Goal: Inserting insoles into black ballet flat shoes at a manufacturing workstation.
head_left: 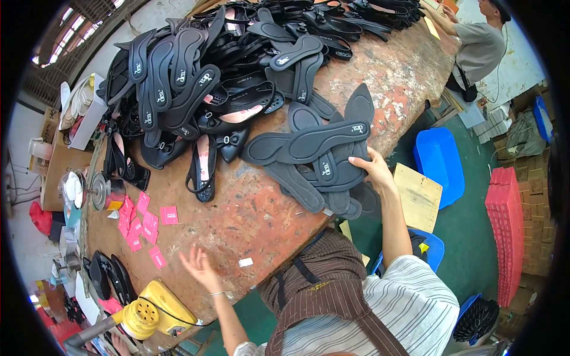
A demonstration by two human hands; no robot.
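A loose, fanned bunch of black insoles [332, 142] is gripped in my right hand [375, 168], thumb on top, at the table's front edge. My left hand [200, 268] is over the table with its fingers spread and nothing in it. Near that hand lie several pink cards [157, 257] and a small white label [246, 261]. Beyond the bunch, black shoes with bows [230, 143] and a flat shoe with a pink lining [203, 166] rest on the worn table. More black insoles [160, 98] are heaped on top of the shoe pile.
The worn wooden table [380, 83] curves off to the far right, where another person [480, 47] stands. A yellow machine [169, 305] sits at the near left, by a metal tin [107, 191]. Right of the table are a blue bin [439, 169], a board [417, 197] and stacked red sheets [503, 234].
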